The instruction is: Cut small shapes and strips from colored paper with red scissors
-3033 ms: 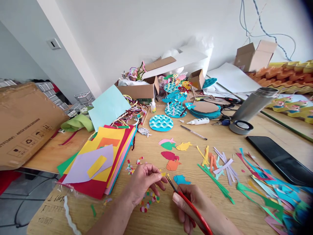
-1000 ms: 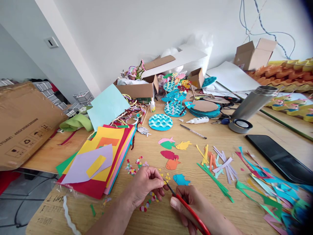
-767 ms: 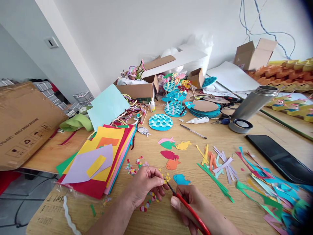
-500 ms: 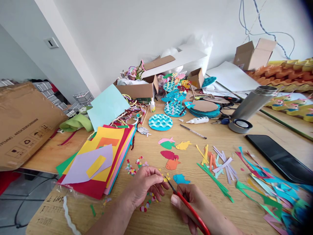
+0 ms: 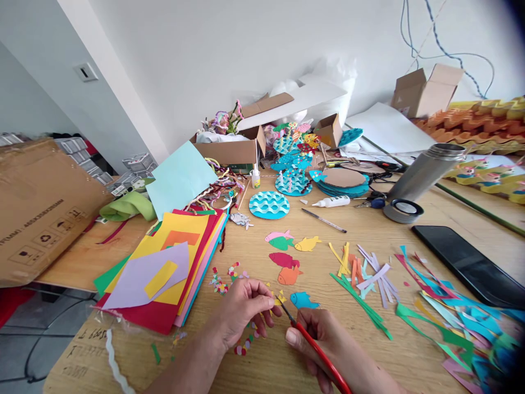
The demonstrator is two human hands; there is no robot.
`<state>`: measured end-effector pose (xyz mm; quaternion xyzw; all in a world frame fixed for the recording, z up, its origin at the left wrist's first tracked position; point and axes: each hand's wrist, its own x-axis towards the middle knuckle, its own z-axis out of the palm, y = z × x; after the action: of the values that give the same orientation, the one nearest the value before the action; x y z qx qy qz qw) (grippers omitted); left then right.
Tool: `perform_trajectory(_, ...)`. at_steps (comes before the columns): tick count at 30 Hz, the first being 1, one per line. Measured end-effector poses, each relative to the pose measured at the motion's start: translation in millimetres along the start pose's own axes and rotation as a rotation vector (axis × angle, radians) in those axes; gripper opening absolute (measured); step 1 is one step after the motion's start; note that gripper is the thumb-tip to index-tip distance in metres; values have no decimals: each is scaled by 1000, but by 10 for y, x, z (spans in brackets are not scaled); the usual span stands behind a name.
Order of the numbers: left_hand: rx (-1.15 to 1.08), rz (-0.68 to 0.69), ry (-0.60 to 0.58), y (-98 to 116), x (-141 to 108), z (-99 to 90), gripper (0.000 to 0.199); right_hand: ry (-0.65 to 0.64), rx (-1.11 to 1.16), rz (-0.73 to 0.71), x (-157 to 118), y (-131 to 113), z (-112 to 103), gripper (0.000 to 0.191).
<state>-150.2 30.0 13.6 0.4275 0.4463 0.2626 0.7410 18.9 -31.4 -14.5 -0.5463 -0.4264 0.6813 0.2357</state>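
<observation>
My right hand (image 5: pixel 314 342) is wrapped round red-handled scissors (image 5: pixel 318 350), their dark tip pointing up and left toward my other hand. My left hand (image 5: pixel 250 306) is pinched near that tip, by small yellow paper pieces (image 5: pixel 280 298); what lies between its fingertips is too small to tell. Just beyond the hands lie a blue paper fish (image 5: pixel 304 300), an orange fish (image 5: pixel 289 275), a dark red fish (image 5: pixel 283 259), a yellow fish (image 5: pixel 307 243) and a green fish (image 5: pixel 281 243) overlapping a pink one. Small coloured paper dots (image 5: pixel 241 348) are scattered beside and under my left hand.
Stacked coloured paper (image 5: pixel 123 284) lies left. On the right are paper strips (image 5: pixel 365 303), a phone (image 5: pixel 463 262) and a steel flask (image 5: pixel 424 172). A wavy blue disc (image 5: pixel 269 204), a pen (image 5: pixel 324 220) and a glue bottle (image 5: pixel 333 202) sit further back, before cardboard boxes (image 5: pixel 229 150).
The scissors have shifted very slightly at the tip near the yellow pieces. Both hands stay almost where they were.
</observation>
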Motion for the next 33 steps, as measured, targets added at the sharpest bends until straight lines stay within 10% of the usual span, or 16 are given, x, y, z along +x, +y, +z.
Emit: perform_trajectory(33,-34,32,138,-31,37,-9,18,-36,44,-39,-43,-57,23,50)
